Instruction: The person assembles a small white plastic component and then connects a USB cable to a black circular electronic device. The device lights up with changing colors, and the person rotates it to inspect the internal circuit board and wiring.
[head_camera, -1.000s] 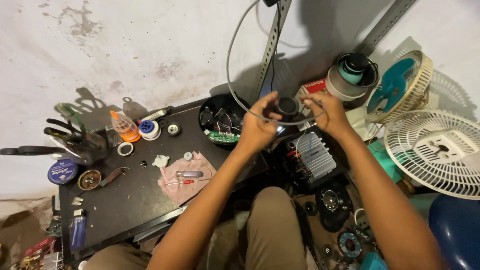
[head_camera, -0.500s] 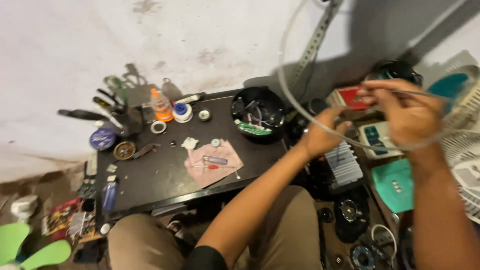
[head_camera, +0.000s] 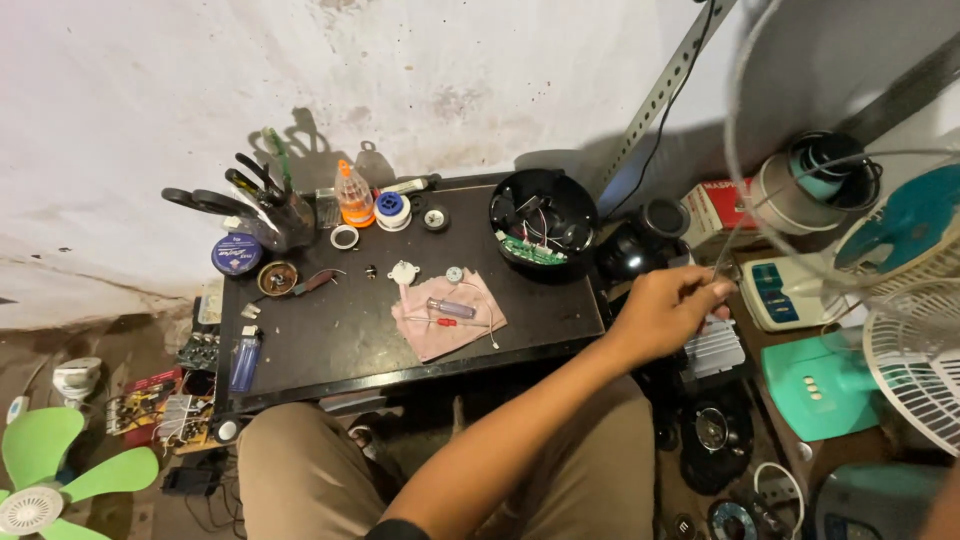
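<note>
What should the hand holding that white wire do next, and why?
Probably draw the white wire gently down toward the black table. The left hand pinches its lower end beside the table, while the rest loops high, close to the camera, over the tape rolls and fan grille. Lowering it slowly might keep it from snagging there. The right hand is barely in view.

Dim, hard shadows on wall (edges warped).
</note>
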